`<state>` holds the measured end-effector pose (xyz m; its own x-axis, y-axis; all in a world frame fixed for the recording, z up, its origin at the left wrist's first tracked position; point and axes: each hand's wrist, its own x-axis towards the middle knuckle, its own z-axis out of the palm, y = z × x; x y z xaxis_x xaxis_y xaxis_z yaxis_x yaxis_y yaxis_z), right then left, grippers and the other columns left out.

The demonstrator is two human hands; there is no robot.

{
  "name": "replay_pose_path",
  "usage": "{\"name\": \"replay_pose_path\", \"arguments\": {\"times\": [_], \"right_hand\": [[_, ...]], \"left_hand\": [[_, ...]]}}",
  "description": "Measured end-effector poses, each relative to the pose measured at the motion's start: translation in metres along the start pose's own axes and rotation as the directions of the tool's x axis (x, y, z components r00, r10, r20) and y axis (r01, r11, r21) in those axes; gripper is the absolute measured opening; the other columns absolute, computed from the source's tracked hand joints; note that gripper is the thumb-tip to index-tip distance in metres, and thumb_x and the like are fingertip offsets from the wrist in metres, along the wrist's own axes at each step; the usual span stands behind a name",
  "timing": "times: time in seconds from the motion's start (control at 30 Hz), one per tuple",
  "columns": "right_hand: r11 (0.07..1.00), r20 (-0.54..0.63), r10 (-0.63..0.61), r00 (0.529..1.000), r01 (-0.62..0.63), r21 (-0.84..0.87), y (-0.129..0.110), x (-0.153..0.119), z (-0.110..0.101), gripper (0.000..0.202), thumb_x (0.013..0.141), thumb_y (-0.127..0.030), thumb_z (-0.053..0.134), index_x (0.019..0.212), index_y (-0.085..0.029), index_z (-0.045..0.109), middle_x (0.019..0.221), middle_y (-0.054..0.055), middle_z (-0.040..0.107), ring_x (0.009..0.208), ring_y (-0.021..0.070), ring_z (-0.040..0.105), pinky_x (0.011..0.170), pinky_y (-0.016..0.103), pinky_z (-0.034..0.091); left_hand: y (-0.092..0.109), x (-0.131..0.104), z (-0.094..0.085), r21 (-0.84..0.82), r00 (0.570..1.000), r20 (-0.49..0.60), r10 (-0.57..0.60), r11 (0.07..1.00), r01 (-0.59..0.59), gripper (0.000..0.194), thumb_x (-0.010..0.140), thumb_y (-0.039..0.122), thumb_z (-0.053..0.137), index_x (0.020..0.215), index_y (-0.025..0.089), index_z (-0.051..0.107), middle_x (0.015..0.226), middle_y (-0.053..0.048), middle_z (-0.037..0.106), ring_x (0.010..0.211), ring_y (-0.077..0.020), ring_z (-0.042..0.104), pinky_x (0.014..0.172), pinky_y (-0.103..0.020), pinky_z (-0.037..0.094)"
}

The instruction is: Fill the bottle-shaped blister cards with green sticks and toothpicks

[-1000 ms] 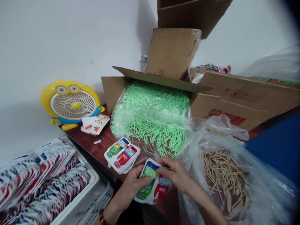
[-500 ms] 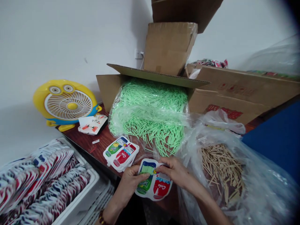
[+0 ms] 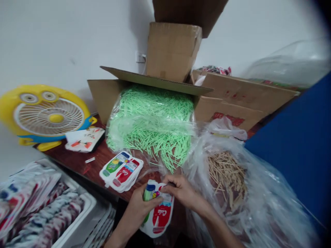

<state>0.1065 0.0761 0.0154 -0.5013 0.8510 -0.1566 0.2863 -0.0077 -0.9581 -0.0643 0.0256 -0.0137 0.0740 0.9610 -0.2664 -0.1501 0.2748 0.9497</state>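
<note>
Two hands on one printed pouch [image 3: 160,215] at the bench [image 3: 77,160] edge: left hand [image 3: 141,206] wraps it, right hand [image 3: 181,191] pinches its top. One cardboard box [image 3: 124,93] holds green sticks [image 3: 152,120]; one plastic bag [image 3: 258,206] holds wooden sticks [image 3: 226,175]. Since a second ago, the pouch has tilted more upright.

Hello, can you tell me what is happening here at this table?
A person holds a small printed pouch, shaped like two bottles, with both hands over the table edge. The left hand grips it from the side; the right hand pinches its top edge. A stack of similar pouches lies on the table. Behind it, a bag of green sticks spills from an open carton. A bag of wooden sticks sits on the right, a yellow fan on the left.
</note>
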Motion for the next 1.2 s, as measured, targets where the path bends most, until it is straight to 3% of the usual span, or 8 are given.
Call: {"name": "replay_pose_path", "arguments": {"times": [0.1, 0.2, 0.33, 0.57, 0.73, 0.83, 1.07, 1.2], "right_hand": [[0.999, -0.048, -0.033, 0.998, 0.031, -0.032, 0.002, -0.007, -0.001, 0.006, 0.076, -0.018, 0.066, 0.07, -0.017, 0.065, 0.061, -0.005, 0.057, 0.056, 0.0092, 0.049, 0.052, 0.019, 0.036], [0.989, -0.078, -0.069, 0.995, 0.058, -0.134, 0.005, -0.02, -0.011, 0.014, 0.079, -0.029, 0.068, 0.071, -0.018, 0.066, 0.063, -0.005, 0.058, 0.059, 0.0096, 0.05, 0.053, 0.019, 0.035], [0.962, -0.118, -0.13, 0.985, 0.096, -0.255, 0.009, -0.046, -0.028, 0.022, 0.084, -0.038, 0.064, 0.074, -0.018, 0.066, 0.066, -0.004, 0.06, 0.062, 0.0095, 0.053, 0.055, 0.019, 0.035], [0.956, -0.189, -0.187, 0.964, 0.134, -0.261, 0.018, -0.079, -0.054, 0.029, 0.086, -0.042, 0.06, 0.072, -0.017, 0.067, 0.063, -0.004, 0.059, 0.058, 0.0079, 0.052, 0.054, 0.019, 0.032], [0.964, -0.219, -0.22, 0.951, 0.176, -0.201, 0.019, -0.09, -0.062, 0.02, 0.086, -0.037, 0.062, 0.084, -0.019, 0.07, 0.074, -0.003, 0.066, 0.067, 0.0097, 0.058, 0.061, 0.019, 0.038], [0.967, -0.238, -0.21, 0.948, 0.164, -0.196, 0.022, -0.094, -0.065, 0.022, 0.086, -0.038, 0.062, 0.081, -0.018, 0.07, 0.071, -0.003, 0.065, 0.064, 0.0095, 0.056, 0.059, 0.019, 0.037], [0.949, -0.239, -0.215, 0.947, 0.144, -0.281, 0.033, -0.101, -0.072, 0.032, 0.087, -0.045, 0.058, 0.074, -0.017, 0.066, 0.063, -0.004, 0.057, 0.06, 0.0082, 0.052, 0.056, 0.019, 0.033], [0.953, -0.224, -0.186, 0.957, 0.12, -0.28, 0.037, -0.104, -0.071, 0.037, 0.087, -0.048, 0.056, 0.07, -0.017, 0.064, 0.06, -0.005, 0.053, 0.058, 0.008, 0.049, 0.053, 0.019, 0.032]], "left_hand": [[-0.007, 0.0, 0.004, 0.06, 0.999, -0.035, -0.039, 0.997, 0.041, 0.025, 0.06, 0.03, 0.079, 0.074, 0.012, 0.068, 0.064, -0.003, 0.072, 0.058, -0.0193, 0.063, 0.056, -0.026, 0.051], [-0.011, 0.002, 0.013, 0.09, 0.999, -0.031, -0.037, 0.995, 0.04, 0.024, 0.056, 0.032, 0.08, 0.069, 0.014, 0.069, 0.061, -0.002, 0.072, 0.056, -0.0199, 0.063, 0.056, -0.027, 0.052], [-0.009, 0.005, 0.032, 0.165, 0.997, 0.081, 0.012, 0.986, -0.025, 0.021, 0.056, 0.033, 0.08, 0.065, 0.016, 0.07, 0.061, -0.001, 0.072, 0.058, -0.0205, 0.063, 0.056, -0.025, 0.052], [-0.004, 0.007, 0.066, 0.205, 0.969, 0.246, -0.028, 0.978, -0.024, 0.021, 0.063, 0.035, 0.077, 0.062, 0.016, 0.07, 0.06, 0.0, 0.07, 0.056, -0.017, 0.059, 0.055, -0.022, 0.049], [-0.012, 0.011, 0.082, 0.162, 0.969, 0.218, -0.113, 0.984, 0.079, 0.028, 0.054, 0.038, 0.082, 0.062, 0.015, 0.068, 0.056, 0.0, 0.067, 0.052, -0.0162, 0.058, 0.052, -0.023, 0.049], [-0.016, 0.011, 0.088, 0.176, 0.973, 0.19, -0.131, 0.98, 0.098, 0.031, 0.05, 0.037, 0.084, 0.065, 0.015, 0.069, 0.057, 0.0, 0.067, 0.051, -0.0164, 0.058, 0.051, -0.023, 0.049], [-0.014, 0.008, 0.098, 0.308, 0.979, 0.204, -0.02, 0.95, -0.044, 0.022, 0.057, 0.034, 0.08, 0.064, 0.016, 0.071, 0.06, 0.0, 0.069, 0.056, -0.0173, 0.059, 0.057, -0.022, 0.05], [-0.015, 0.009, 0.101, 0.315, 0.971, 0.238, -0.016, 0.947, -0.061, 0.022, 0.058, 0.036, 0.079, 0.063, 0.016, 0.071, 0.06, 0.0, 0.068, 0.056, -0.0175, 0.058, 0.055, -0.022, 0.05]]}}
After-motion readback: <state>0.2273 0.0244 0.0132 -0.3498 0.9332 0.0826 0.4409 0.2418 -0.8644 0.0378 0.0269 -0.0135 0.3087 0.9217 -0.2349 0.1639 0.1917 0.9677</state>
